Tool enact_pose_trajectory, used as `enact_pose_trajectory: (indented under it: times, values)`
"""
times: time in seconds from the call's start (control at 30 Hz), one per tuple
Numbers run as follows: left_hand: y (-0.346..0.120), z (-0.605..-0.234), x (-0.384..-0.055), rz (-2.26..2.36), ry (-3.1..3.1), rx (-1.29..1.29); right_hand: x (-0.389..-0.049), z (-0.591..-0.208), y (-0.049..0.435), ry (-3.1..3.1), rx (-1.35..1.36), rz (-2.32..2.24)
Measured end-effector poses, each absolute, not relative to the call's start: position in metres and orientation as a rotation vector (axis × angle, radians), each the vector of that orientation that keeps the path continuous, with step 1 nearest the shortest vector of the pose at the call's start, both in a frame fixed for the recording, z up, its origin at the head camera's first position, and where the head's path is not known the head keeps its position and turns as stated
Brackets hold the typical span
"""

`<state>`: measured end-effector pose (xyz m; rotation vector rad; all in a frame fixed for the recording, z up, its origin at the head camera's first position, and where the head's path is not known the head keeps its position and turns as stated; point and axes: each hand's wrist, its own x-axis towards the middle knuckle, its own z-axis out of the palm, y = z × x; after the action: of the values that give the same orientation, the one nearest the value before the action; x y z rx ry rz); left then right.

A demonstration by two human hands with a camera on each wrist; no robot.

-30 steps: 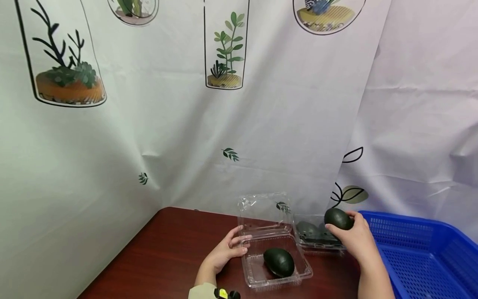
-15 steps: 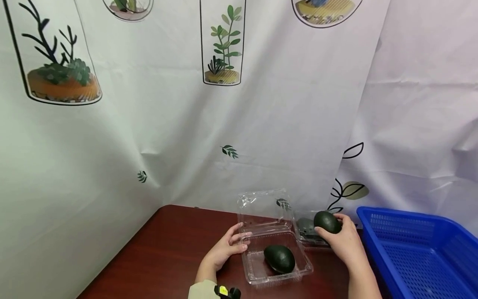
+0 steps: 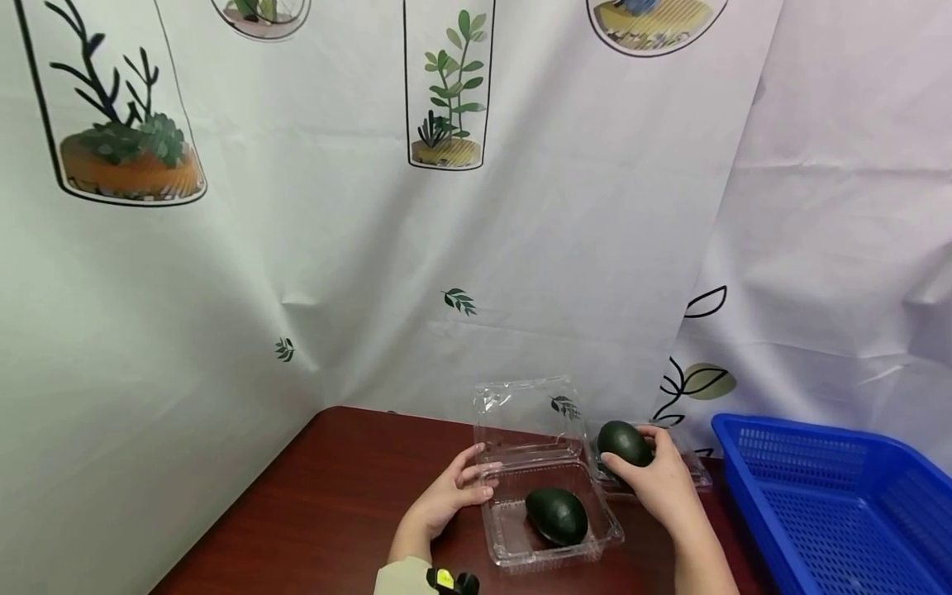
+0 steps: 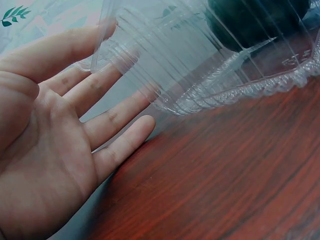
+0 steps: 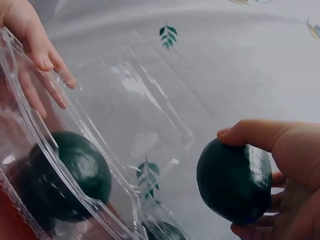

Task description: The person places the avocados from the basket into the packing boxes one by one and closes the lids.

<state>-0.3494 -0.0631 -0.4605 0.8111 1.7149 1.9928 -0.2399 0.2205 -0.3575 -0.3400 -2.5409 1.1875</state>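
A clear plastic clamshell box stands on the table with its lid raised at the back. One dark green avocado lies inside it. My left hand is at the box's left side, its fingers spread and nearly straight against the clear wall in the left wrist view. My right hand grips a second avocado between thumb and fingers, up and to the right of the open box. In the head view this avocado overlaps another clear box behind, which holds dark green avocados, largely hidden.
A blue plastic basket with perforated walls stands on the right. The reddish-brown table runs back to a white printed curtain. A black device with a yellow label sits at my left wrist.
My right hand has carried the gripped avocado leftward and slightly down, from near the basket toward the open box. The left hand and the open box stay where they were.
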Motion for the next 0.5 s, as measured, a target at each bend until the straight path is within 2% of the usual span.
enact_pose_trajectory:
  times: [0.5]
  values:
    - [-0.063,-0.461,-0.350,1.980,1.744,0.814,-0.244,-0.362,0.197,-2.577,-0.280,1.167]
